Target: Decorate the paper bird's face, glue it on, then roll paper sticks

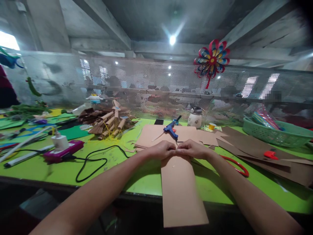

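Both hands meet at the far end of a long strip of brown craft paper [182, 192]. My left hand [163, 150] has its fingers curled closed on that end. Beside it, my right hand [192, 149] pinches the same end, the fingertips of the two hands almost touching. The strip's near end hangs over the table's front edge. Just beyond my hands, a blue hot glue gun [171, 130] lies on a stack of brown paper sheets [149, 133]. Whether the gripped end is folded is hidden by my fingers.
A purple power strip [65, 151] with a black cord stands left on the green table [144, 182]. Rolled brown paper pieces [114, 120] lie behind it. Red-handled scissors [238, 168], brown sheets [259, 150] and a green basket [276, 132] are at right. A jar [195, 118] stands at the back.
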Motion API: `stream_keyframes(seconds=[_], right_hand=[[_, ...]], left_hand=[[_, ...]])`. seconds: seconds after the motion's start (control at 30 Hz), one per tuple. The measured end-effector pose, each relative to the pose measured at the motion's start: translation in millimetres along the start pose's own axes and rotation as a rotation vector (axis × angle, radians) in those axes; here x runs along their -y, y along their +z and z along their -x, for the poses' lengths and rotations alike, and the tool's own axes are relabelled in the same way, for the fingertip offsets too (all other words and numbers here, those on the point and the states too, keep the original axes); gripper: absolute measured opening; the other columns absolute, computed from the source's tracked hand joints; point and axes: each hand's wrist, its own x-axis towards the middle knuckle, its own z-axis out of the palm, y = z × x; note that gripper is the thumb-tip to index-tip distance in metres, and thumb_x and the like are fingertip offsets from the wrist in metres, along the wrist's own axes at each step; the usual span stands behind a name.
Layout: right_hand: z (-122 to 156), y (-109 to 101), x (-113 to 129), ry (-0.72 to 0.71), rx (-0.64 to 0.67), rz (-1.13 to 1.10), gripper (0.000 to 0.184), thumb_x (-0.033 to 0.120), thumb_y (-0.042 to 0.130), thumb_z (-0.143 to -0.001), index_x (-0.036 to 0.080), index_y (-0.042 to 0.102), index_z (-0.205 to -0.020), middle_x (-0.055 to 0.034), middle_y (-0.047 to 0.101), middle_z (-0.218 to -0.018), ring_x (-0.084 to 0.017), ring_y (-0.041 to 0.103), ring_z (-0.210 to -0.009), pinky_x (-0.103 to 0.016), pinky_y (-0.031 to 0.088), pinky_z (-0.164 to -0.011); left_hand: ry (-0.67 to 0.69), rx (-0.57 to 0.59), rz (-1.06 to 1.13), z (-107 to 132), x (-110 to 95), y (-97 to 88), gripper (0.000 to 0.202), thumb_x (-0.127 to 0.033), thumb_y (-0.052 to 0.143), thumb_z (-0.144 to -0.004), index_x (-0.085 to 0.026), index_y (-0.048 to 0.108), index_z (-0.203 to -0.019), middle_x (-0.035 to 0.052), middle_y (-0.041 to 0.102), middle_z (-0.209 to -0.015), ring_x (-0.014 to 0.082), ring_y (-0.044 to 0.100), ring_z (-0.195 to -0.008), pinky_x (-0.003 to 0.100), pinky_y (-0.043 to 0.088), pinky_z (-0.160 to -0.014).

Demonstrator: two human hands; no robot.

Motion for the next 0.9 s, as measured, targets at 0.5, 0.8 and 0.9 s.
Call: stream_keyframes(seconds=[0.5, 0.8, 0.9], right_hand=[[4, -7, -2, -0.023, -0.028, -0.117, 0.039, 0.047, 0.046, -0.081, 0.014, 0.044, -0.06, 0.0055, 0.032, -0.053, -0.005, 0.026, -0.047, -0.021, 0.019, -0.044], [10, -16, -6, 0.059, 0.085, -0.185, 0.038, 0.049, 0.05, -0.078, 0.013, 0.049, -0.063, 0.0044, 0.042, -0.051, -0.005, 0.035, -0.041, -0.019, 0.025, -0.041], [11, -18, -9, 0.094, 0.072, -0.211, 0.036, 0.047, 0.053, -0.076, 0.013, 0.052, -0.067, 0.0046, 0.044, -0.049, -0.005, 0.037, -0.039, -0.018, 0.025, -0.039]], left_hand=[[-0.027, 0.101, 0.203, 6, -2, -21.2, 0.04, -0.048, 0.041, -0.081, -0.014, 0.048, -0.061, -0.0041, 0.043, -0.047, 0.007, 0.036, -0.044, 0.02, 0.028, -0.047], [-0.014, 0.142, 0.215, 6, 4, -20.2, 0.042, -0.047, 0.04, -0.082, -0.014, 0.044, -0.056, -0.0029, 0.043, -0.049, 0.0076, 0.036, -0.047, 0.02, 0.029, -0.049], [-0.022, 0.197, 0.286, 7, 6, -21.6, 0.043, -0.049, 0.04, -0.082, -0.014, 0.044, -0.056, -0.0034, 0.041, -0.048, 0.0074, 0.036, -0.046, 0.02, 0.029, -0.048]])
